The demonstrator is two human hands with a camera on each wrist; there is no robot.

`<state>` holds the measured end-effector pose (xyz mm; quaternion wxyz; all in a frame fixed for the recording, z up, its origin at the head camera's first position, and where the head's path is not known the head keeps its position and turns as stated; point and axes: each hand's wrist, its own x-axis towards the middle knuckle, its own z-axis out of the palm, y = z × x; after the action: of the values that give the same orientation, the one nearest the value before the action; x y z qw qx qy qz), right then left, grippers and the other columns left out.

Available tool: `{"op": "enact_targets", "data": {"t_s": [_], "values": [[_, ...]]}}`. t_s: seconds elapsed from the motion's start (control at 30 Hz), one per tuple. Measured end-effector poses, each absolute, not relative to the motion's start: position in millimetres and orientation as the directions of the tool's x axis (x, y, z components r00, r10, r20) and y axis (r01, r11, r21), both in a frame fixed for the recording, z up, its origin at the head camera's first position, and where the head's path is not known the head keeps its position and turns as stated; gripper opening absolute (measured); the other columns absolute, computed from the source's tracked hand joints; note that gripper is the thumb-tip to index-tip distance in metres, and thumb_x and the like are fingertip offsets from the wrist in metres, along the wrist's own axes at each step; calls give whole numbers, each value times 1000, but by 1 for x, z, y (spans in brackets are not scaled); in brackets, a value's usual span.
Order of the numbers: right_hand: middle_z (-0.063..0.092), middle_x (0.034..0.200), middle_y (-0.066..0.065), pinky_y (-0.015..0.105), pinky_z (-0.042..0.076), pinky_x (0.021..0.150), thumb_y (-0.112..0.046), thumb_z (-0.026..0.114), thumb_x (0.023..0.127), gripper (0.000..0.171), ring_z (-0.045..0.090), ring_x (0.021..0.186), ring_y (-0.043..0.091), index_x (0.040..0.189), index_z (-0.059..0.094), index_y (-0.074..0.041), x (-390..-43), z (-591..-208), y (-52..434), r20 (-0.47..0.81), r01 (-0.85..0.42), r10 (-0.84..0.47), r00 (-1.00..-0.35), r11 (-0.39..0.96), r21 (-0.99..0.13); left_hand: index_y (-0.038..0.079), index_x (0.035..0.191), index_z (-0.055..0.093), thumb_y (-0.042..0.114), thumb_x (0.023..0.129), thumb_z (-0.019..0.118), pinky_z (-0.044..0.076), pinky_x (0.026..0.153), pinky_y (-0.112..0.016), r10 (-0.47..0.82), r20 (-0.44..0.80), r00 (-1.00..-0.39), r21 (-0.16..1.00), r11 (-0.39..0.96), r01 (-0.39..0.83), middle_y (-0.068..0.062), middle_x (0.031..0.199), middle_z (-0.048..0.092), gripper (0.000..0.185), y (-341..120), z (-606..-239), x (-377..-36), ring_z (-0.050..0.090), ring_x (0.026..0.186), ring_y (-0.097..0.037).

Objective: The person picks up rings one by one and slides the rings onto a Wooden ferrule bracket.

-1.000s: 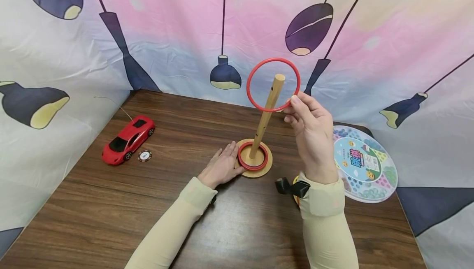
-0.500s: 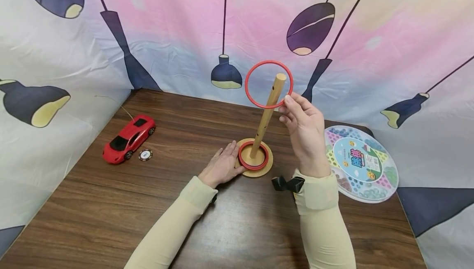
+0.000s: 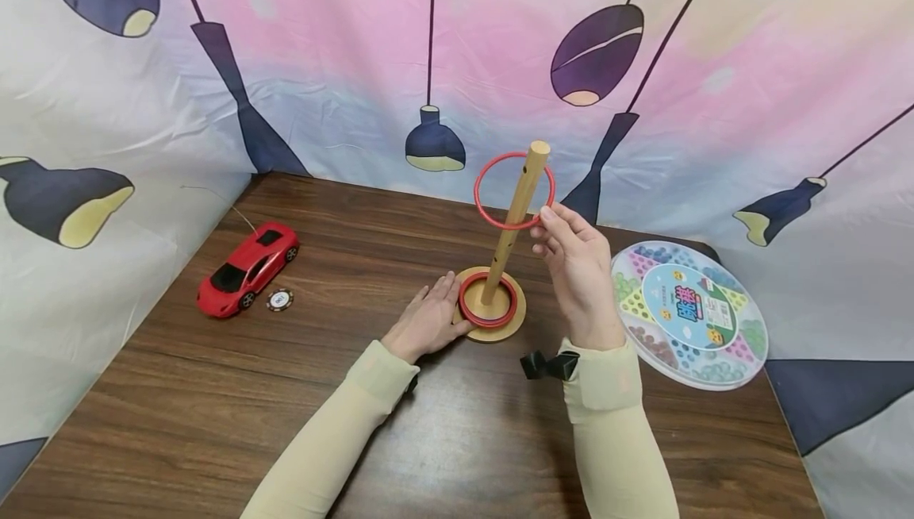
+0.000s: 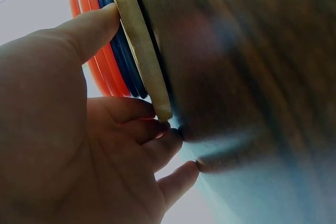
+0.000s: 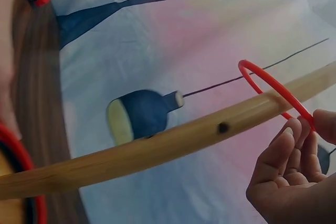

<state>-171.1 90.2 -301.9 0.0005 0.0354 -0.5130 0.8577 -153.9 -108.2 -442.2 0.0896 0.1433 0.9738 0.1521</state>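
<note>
**Ring over the peg top**

Left hand [image 3: 427, 319] lies flat on the table [image 3: 214, 392], fingers straight, tips against the wooden base [image 3: 517, 314], where stacked rings [image 3: 488, 313] sit round the foot of the peg [image 3: 516, 217]. And there it goes: the red ring [image 3: 514, 190] now circles the upright peg just under its tip, tilted, with the peg's long axis running through it. Right hand [image 3: 578, 273], just right of the peg, pinches the ring's near-right rim between thumb and fingertips [image 5: 294, 132]. A second ago the ring hung higher, framing the tip; ring and hand have dropped.
</note>
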Motion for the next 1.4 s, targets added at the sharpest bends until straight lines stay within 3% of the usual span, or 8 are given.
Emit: {"op": "enact_targets", "data": {"t_s": [0.5,0.7,0.93,1.4], "values": [[65,78,-1,22,47,64,-13,67,93,4,61,72,11,94,67,-9,-165,-354,96,-111,107,-19,-994,-445,-889,-3,152,23,49,95,57,20,116,-46,309,-135,-942,324,912,252,-17,159,19,84,-108,-442,-153,20,146,-26],[65,79,-1,23,47,63,-13,66,93,14,60,72,11,102,64,-3,-166,-368,98,-153,148,-21,-988,-419,-896,-4,151,26,47,94,59,22,116,-47,309,-125,-943,326,910,255,-19,158,21,84,-109,-442,-153,22,145,-28],[65,74,-2,22,46,62,-15,67,93,16,60,69,10,105,62,-5,-168,-386,99,-229,220,-16,-973,-344,-913,-3,152,24,48,94,58,20,116,-46,306,-128,-943,326,911,252,-18,158,20,84,-108,-441,-152,21,146,-27],[64,74,-2,22,45,60,-15,66,94,29,59,67,9,117,60,2,-165,-404,100,-334,326,-8,-943,-240,-914,-3,152,24,48,95,58,20,116,-46,306,-129,-943,334,909,250,-18,159,20,83,-108,-442,-153,20,146,-27]]}}
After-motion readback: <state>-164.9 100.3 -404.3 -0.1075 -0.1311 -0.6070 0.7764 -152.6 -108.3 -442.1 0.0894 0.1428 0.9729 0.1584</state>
